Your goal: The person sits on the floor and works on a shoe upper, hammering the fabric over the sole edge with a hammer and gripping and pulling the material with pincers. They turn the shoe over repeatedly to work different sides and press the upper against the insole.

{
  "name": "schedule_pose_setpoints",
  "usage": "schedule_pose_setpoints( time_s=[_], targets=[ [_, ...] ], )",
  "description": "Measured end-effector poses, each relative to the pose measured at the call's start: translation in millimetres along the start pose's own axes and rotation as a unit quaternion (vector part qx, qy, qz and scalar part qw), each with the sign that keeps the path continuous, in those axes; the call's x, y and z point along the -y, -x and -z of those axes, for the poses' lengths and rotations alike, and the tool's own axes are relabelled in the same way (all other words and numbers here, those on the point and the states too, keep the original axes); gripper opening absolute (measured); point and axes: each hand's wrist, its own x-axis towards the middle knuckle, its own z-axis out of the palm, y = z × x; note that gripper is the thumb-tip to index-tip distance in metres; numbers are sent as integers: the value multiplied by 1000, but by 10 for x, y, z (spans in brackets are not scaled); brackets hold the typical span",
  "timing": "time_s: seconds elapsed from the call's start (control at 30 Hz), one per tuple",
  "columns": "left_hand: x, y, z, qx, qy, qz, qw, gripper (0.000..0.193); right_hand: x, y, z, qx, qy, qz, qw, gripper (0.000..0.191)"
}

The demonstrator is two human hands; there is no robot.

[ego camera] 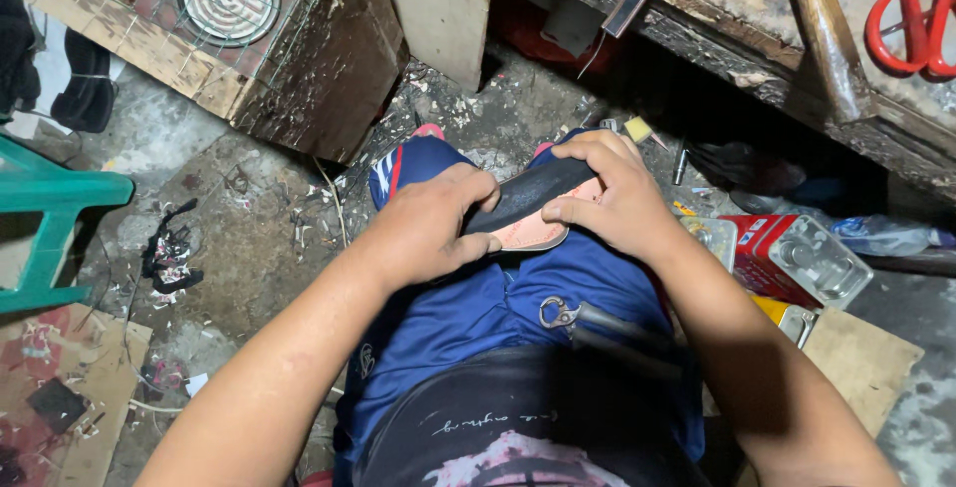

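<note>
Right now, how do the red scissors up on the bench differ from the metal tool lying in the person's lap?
The red scissors have bright red loop handles; the metal tool is dark grey with a small metal ring at its end. The scissors lie on the wooden bench at the upper right, cut off by the picture's edge; the tool rests across the blue shorts, below both hands. Neither is touched by a hand.

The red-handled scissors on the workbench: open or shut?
Cannot tell. Only the two red handle loops of the scissors show, close together at the picture's top right edge; the blades are out of view.
</note>
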Motion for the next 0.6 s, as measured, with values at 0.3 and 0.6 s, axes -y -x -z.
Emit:
schedule_pose_setpoints(
  time_s=[0.3,0.6],
  targets=[
    [-4,28,-37,-17,0,-17,1000,43,36,7,13,-1,5,6,1000,58],
    [-11,45,-31,-6,-8,-14,1000,40,54,10,13,4,18,3,1000,58]
  ],
)
